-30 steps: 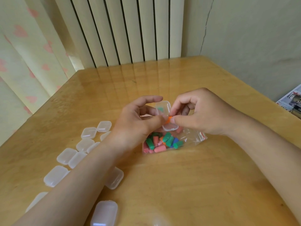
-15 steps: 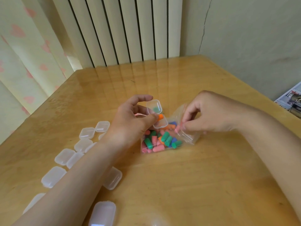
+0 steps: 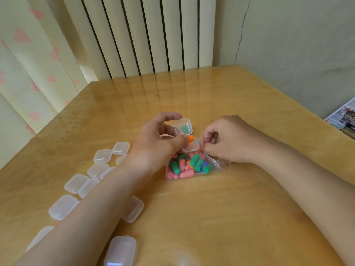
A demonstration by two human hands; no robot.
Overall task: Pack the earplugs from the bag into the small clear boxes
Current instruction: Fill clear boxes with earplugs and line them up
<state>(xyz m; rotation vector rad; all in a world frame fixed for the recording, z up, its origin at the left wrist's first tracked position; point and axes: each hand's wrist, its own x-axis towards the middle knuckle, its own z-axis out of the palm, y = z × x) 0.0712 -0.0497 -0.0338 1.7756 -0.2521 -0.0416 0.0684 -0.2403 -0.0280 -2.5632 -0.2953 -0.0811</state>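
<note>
A clear plastic bag (image 3: 215, 166) of green, pink, orange and blue earplugs (image 3: 192, 166) lies mid-table. My left hand (image 3: 155, 144) holds an open small clear box (image 3: 189, 138) just above the bag's far edge. A green earplug (image 3: 184, 129) shows through the box's raised half and an orange earplug (image 3: 191, 139) sits at its hinge beside my thumb. My right hand (image 3: 228, 141) pinches the bag's red-edged mouth between thumb and fingers. What lies under that hand is hidden.
Several shut small clear boxes (image 3: 101, 155) lie scattered on the wooden table (image 3: 211, 217) to the left, some under my left forearm, one (image 3: 121, 250) at the near edge. Striped curtains hang behind. Magazines (image 3: 343, 120) lie past the table's right edge.
My right hand left the orange earplug at the box and dropped to the bag, where it now pinches the mouth. My left hand keeps holding the open box.
</note>
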